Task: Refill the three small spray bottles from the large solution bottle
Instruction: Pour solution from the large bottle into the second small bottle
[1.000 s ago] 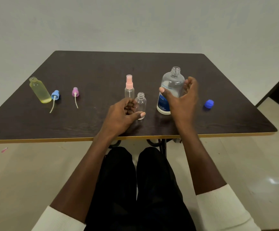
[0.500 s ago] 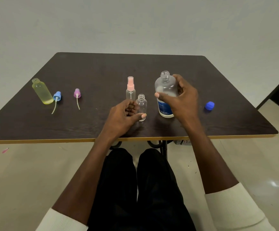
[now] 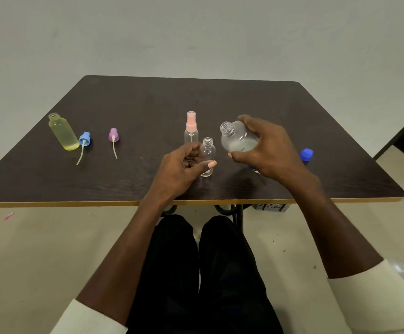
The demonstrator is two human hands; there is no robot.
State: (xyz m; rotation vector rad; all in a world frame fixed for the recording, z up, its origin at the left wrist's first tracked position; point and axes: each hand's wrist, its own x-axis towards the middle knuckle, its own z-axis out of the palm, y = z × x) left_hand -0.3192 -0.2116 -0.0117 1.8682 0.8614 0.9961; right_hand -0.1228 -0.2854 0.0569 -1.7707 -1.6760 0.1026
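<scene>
Dark table (image 3: 220, 100), tilted large bottle (image 3: 238, 138), little liquid

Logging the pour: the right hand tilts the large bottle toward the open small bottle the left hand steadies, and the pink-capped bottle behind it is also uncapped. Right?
Not quite. The head view shows the pink-capped bottle with its sprayer on. The rest holds: right hand tilts the large bottle, left hand steadies the open small bottle.

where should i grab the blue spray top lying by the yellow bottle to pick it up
Probably pinch the blue spray top by its blue head, coming from above. It lies on its side on the table, with its thin white tube trailing towards the person, so the head is the only solid part to take. Its head lies right by the yellow bottle, so put the grip on the sides away from it.
</scene>
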